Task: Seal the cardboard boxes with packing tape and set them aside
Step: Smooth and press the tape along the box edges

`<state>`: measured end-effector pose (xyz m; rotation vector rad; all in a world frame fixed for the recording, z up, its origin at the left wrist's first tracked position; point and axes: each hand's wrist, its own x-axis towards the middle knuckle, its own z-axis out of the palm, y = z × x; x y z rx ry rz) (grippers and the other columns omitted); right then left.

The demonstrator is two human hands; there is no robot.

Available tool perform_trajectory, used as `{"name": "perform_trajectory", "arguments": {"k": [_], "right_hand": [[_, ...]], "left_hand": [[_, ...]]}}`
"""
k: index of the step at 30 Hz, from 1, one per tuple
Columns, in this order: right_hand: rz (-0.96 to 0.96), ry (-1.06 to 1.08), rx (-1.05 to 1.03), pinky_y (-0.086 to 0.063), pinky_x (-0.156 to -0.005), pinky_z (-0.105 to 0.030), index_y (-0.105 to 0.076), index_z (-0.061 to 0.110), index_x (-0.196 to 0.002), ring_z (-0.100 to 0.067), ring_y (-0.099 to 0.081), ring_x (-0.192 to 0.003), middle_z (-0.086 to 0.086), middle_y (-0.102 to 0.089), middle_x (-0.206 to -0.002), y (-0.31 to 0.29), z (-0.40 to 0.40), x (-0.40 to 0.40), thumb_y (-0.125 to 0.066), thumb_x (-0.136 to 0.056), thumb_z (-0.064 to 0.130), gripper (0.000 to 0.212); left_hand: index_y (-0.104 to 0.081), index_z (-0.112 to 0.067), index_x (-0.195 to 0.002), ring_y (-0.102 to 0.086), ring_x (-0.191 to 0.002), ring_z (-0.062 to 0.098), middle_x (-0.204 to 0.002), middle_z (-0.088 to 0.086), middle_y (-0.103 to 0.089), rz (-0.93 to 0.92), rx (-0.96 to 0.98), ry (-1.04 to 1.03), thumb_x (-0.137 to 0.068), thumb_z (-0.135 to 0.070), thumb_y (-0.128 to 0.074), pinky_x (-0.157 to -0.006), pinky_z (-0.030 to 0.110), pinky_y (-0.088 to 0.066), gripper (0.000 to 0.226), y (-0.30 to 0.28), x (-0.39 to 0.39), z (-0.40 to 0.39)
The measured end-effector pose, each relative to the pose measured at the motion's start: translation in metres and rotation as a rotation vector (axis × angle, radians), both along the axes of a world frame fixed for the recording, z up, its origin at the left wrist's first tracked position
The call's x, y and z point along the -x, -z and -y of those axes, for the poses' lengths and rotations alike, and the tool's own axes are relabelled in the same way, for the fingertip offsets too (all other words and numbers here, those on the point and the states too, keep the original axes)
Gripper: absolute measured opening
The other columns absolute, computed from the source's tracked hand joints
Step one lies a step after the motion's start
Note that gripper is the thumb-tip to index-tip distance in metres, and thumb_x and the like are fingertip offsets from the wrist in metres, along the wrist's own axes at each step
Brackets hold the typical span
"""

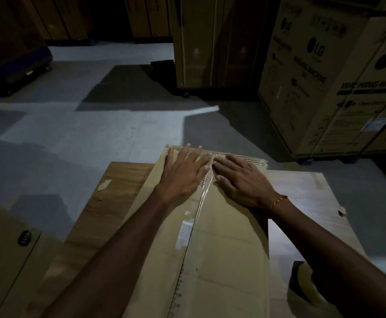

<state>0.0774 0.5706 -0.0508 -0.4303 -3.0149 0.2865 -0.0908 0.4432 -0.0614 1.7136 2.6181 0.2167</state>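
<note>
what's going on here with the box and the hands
A person is sealing a flat cardboard box that lies on a wooden board. Both hands lie flat with straight fingers near the box's far end: the left hand and the right hand press down on either side of the centre seam, where a strip of clear packing tape runs. Tape also crosses the far edge. No tape roll can be made out. Large printed washing machine cartons stand behind on the right.

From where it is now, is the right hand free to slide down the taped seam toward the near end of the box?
Probably yes. The right hand lies flat beside the seam on the box, and nothing sits on the tape nearer the person.
</note>
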Motion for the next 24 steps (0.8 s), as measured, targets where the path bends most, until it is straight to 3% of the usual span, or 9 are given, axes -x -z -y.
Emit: {"name": "perform_trajectory", "arguments": {"k": [3,9,15,19,24], "right_hand": [[0.047,-0.028,0.008,-0.016,-0.121,-0.040,-0.026,0.032,-0.159,-0.020,-0.014,-0.155,0.008,-0.022,-0.167,-0.003,-0.017,0.013,-0.017,-0.100,0.056,0.064],[0.087,-0.015,-0.002,-0.021,-0.122,-0.047,-0.030,0.034,-0.158,-0.018,-0.016,-0.154,0.007,-0.026,-0.166,-0.003,-0.039,0.039,-0.011,-0.098,0.062,0.069],[0.016,0.004,-0.102,-0.042,-0.107,-0.048,-0.059,0.022,-0.138,-0.027,-0.044,-0.136,-0.002,-0.053,-0.146,-0.006,-0.009,0.046,-0.021,-0.099,0.049,0.061],[-0.155,-0.124,-0.063,-0.051,-0.091,-0.036,-0.075,0.014,-0.111,-0.020,-0.061,-0.109,-0.004,-0.067,-0.124,-0.003,0.014,0.033,-0.040,-0.100,0.034,0.041],[-0.186,-0.135,0.096,-0.053,-0.087,-0.029,-0.073,0.018,-0.123,-0.014,-0.061,-0.114,0.003,-0.065,-0.132,0.003,0.022,0.018,-0.046,-0.101,0.033,0.038]], "left_hand": [[-0.025,-0.041,-0.157,-0.010,-0.155,0.018,-0.168,-0.012,-0.017,0.033,0.009,-0.009,-0.109,-0.048,-0.019,-0.120,0.062,0.007,0.049,-0.004,0.024,-0.018],[-0.025,-0.042,-0.156,-0.008,-0.155,0.016,-0.167,-0.013,-0.016,0.078,-0.010,-0.032,-0.107,-0.054,-0.020,-0.117,0.066,0.008,0.051,0.000,0.049,-0.032],[-0.027,-0.045,-0.155,-0.007,-0.155,0.015,-0.166,-0.014,-0.017,0.102,-0.056,-0.042,-0.107,-0.053,-0.022,-0.117,0.068,0.004,0.048,0.004,0.051,-0.033],[-0.026,-0.045,-0.155,-0.005,-0.155,0.015,-0.167,-0.015,-0.015,0.119,-0.052,-0.040,-0.107,-0.052,-0.023,-0.117,0.068,0.006,0.048,0.004,0.051,-0.032],[-0.025,-0.045,-0.156,-0.004,-0.156,0.017,-0.168,-0.014,-0.013,0.086,-0.043,-0.031,-0.108,-0.051,-0.021,-0.117,0.068,0.007,0.049,0.004,0.049,-0.032]]}}
